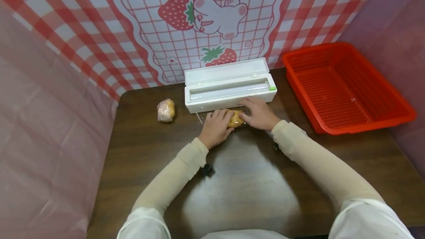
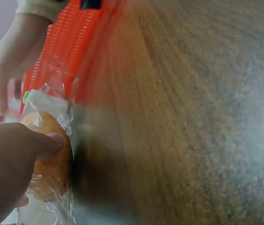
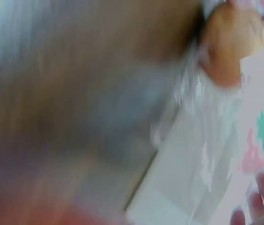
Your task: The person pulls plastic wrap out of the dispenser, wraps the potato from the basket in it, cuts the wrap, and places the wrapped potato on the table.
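Note:
A yellow-brown, potato-like oval [image 2: 52, 161] is partly covered in clear plastic film [image 2: 59, 86]. My left hand [image 1: 216, 126] grips it, thumb across its near side in the left wrist view. Loose film sticks out from both its ends. My right hand [image 1: 260, 114] is just to its right, fingers bent loosely and apart from the oval in the left wrist view. Behind both hands stands the open white film dispenser [image 1: 229, 100], with a roll [image 1: 229, 92] inside. The right wrist view is blurred.
Another wrapped piece [image 1: 166, 110], yellowish and pale, lies on the brown table [image 1: 139, 150] to the left. A red plastic basket [image 1: 305, 102] stands at the right. A checked strawberry-print cloth [image 1: 212, 14] hangs behind the dispenser.

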A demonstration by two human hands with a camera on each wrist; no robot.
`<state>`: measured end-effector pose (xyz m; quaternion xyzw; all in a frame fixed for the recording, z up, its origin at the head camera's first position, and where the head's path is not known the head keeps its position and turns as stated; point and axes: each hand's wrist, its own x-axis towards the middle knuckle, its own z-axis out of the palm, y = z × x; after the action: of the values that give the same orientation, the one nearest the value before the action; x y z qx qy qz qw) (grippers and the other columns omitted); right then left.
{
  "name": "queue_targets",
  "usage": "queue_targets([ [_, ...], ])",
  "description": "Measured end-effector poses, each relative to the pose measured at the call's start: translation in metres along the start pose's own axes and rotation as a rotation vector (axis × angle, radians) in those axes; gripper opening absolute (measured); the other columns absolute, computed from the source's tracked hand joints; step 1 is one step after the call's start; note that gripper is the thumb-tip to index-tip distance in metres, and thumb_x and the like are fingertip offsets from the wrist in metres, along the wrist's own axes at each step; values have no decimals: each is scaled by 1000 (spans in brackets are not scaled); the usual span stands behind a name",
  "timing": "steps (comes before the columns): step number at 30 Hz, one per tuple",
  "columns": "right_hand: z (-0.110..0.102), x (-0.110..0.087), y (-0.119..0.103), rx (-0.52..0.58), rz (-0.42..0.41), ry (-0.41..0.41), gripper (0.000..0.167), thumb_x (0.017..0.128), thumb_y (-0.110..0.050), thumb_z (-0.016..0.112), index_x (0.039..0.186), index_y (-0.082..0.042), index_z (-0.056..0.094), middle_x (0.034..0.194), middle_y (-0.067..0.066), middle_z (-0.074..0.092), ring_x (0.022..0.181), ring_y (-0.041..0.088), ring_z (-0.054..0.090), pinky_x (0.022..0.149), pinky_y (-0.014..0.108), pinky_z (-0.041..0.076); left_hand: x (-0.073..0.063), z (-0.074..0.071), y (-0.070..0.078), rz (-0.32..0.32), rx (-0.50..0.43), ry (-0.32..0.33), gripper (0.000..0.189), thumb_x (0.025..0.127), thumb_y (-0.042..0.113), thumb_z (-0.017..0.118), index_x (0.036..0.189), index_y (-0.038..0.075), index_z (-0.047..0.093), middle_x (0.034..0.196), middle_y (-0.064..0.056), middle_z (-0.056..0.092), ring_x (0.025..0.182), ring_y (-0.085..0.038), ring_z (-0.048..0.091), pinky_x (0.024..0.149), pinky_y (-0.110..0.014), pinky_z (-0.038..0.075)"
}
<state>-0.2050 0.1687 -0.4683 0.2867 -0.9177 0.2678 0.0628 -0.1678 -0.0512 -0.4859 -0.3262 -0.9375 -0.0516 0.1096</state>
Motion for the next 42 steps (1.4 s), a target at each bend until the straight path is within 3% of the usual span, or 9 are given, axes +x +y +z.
queue_targets([
  [3, -19, -2, 13, 54, 117, 267, 31, 86, -14, 73, 114, -1, 71, 131, 20, 56, 125, 41, 44, 102, 57, 33, 2, -1, 2, -1, 6, -5, 62, 91, 43, 74, 141, 15, 49, 133, -10, 56, 119, -28, 52, 90, -45, 45],
  [5, -28, -2, 23, 122, 248, 342, 31, 86, -12, 73, 114, 0, 70, 140, 21, 47, 132, 41, 36, 104, 58, 28, 1, -1, 4, -3, 21, -10, 63, 91, 43, 73, 142, 15, 48, 133, -11, 55, 120, -29, 51, 91, -45, 44],
  [9, -38, -4, 45, 280, 469, 303, 38, 89, -12, 72, 124, 0, 65, 155, 23, 28, 142, 41, 21, 113, 58, 21, -2, -1, 7, -1, 61, -33, 65, 93, 44, 71, 144, 15, 45, 137, -13, 53, 124, -30, 49, 93, -46, 44],
  [12, -43, -8, 58, 353, 518, 251, 35, 90, -10, 71, 123, 2, 65, 156, 25, 26, 144, 44, 20, 115, 60, 21, 0, -4, 12, 12, 81, -50, 67, 93, 46, 69, 147, 15, 42, 145, -16, 47, 130, -32, 45, 96, -49, 44],
  [18, -43, -6, 73, 418, 490, 244, 26, 90, -10, 70, 113, 0, 65, 150, 27, 34, 139, 45, 28, 114, 58, 23, 24, -27, 27, 9, 53, -109, 66, 96, 52, 63, 149, 17, 47, 155, -17, 37, 142, -35, 33, 105, -53, 38],
  [25, -35, 1, 88, 419, 436, 274, 16, 85, 5, 72, 99, 7, 64, 130, 29, 50, 130, 42, 37, 111, 54, 26, 97, -51, 42, 75, 46, -84, 32, 102, 38, 56, 125, 19, 67, 134, -7, 55, 125, -26, 47, 94, -40, 45],
  [32, -31, 3, 85, 381, 411, 241, 15, 85, 7, 68, 99, 8, 64, 122, 28, 55, 126, 42, 40, 109, 52, 28, 148, -38, 49, 171, 143, -72, 39, 98, 22, 61, 137, 19, 63, 125, -4, 60, 106, -23, 54, 83, -34, 50],
  [38, -32, 2, 84, 396, 400, 284, 19, 78, 11, 57, 95, 9, 65, 117, 28, 57, 121, 41, 43, 106, 47, 31, 164, -23, 58, 186, 157, -82, 31, 99, 23, 62, 128, 26, 67, 115, -4, 62, 99, -22, 55, 76, -34, 51],
  [42, -34, 1, 89, 401, 346, 328, 21, 74, 15, 53, 91, 9, 64, 101, 25, 62, 103, 36, 50, 91, 36, 37, 171, -20, 63, 161, 179, -80, 27, 101, 29, 62, 127, 30, 68, 116, -2, 62, 101, -22, 55, 76, -35, 53],
])
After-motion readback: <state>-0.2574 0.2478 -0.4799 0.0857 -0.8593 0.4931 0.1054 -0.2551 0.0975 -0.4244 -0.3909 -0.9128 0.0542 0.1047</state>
